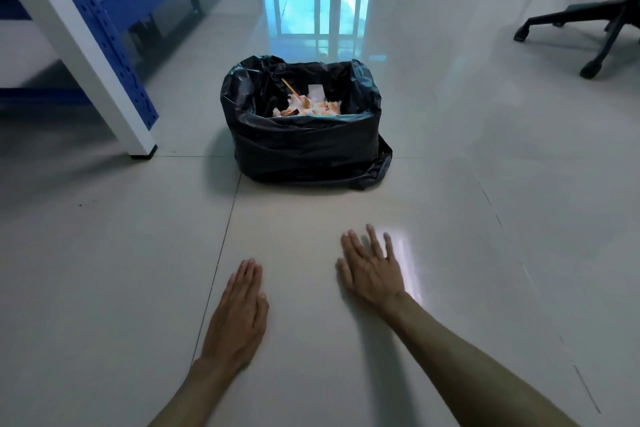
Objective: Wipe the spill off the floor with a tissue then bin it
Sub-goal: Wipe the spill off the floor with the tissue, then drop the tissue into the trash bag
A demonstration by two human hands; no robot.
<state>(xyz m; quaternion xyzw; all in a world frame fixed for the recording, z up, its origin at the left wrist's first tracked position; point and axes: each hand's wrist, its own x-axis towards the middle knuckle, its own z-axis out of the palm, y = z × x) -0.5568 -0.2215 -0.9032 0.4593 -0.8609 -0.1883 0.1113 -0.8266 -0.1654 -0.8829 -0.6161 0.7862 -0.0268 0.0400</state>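
Note:
A bin (pixel 304 146) lined with a black bag stands on the pale tiled floor ahead of me. Crumpled, orange-stained tissues (pixel 308 107) lie inside it. My left hand (pixel 235 319) is flat, palm down, just above or on the floor, well short of the bin, holding nothing. My right hand (pixel 372 270) is flat too, fingers spread, a little nearer the bin, also holding nothing. No spill shows on the tiles around my hands.
A blue metal shelf rack (pixel 114 21) with a white table leg (pixel 83 55) stands at the left. A black office chair base (pixel 588 28) is at the far right. A glass door's reflection lies on the floor beyond the bin.

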